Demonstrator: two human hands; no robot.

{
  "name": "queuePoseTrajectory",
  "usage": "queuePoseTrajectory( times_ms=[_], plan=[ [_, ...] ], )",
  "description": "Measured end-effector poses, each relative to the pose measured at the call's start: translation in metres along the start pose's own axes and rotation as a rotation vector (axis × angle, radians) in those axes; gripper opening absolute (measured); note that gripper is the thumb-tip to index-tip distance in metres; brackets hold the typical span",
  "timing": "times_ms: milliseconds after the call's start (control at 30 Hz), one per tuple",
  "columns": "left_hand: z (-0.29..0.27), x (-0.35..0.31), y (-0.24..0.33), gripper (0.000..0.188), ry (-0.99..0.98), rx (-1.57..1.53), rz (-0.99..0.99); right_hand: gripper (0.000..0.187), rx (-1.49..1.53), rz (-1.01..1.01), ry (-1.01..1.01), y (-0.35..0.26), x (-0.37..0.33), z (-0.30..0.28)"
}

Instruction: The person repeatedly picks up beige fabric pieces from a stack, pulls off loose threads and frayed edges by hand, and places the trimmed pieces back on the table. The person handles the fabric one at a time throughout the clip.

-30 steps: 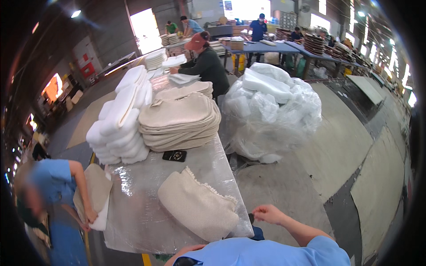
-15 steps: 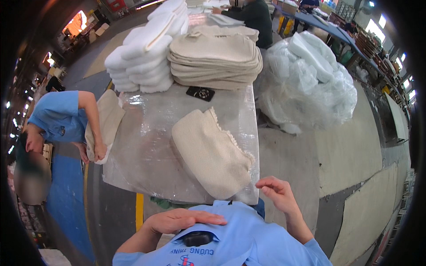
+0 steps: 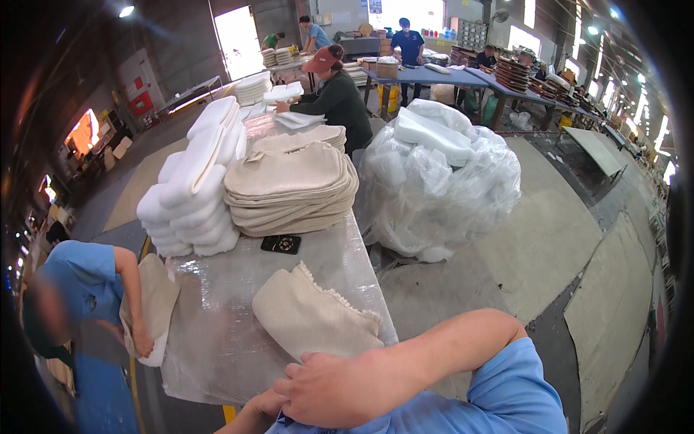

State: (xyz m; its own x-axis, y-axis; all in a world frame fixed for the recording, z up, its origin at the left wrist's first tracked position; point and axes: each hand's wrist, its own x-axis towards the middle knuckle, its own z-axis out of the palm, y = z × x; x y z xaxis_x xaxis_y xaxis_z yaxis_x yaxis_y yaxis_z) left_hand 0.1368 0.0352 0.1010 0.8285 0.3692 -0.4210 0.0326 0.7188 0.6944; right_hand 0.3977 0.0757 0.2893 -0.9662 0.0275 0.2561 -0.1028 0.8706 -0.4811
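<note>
My right forearm reaches across my body, and my right hand (image 3: 329, 390) is in front of my chest with its fingers bent inward. What those fingers close on, if anything, is hidden. Below and behind it, my left hand (image 3: 270, 402) shows only in part, its fingers covered by the right. The two hands overlap and seem to touch. Just beyond them a beige fabric cover (image 3: 314, 315) with a frayed edge lies on the plastic-wrapped table (image 3: 210, 333). My right hand overlaps its near edge in view, but contact is unclear.
Stacked beige covers (image 3: 289, 188) and white padding (image 3: 199, 195) stand farther back, with a flat black object (image 3: 281, 244) before them. A big bag of white padding (image 3: 444, 181) is at right. A co-worker (image 3: 94, 289) at left handles another beige cover (image 3: 152, 293); others work behind.
My right hand has swung left across my chest to meet my left hand. The view has tilted up, showing more of the hall. The beige cover still lies on the table.
</note>
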Motion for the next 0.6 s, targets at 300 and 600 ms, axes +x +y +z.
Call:
queuePoseTrajectory(
  times_ms=[300, 600],
  plan=[
    [-0.003, 0.015, 0.014, 0.079, 0.046, 0.001, 0.373, 0.023, 0.004, 0.282, 0.177, -0.019, 0.001, -0.044],
    [0.045, 0.067, 0.126, 0.113, 0.249, 0.504, 1.031, 0.015, 0.610, 0.859, 0.992, 0.062, -0.083, -0.022]
  ],
)
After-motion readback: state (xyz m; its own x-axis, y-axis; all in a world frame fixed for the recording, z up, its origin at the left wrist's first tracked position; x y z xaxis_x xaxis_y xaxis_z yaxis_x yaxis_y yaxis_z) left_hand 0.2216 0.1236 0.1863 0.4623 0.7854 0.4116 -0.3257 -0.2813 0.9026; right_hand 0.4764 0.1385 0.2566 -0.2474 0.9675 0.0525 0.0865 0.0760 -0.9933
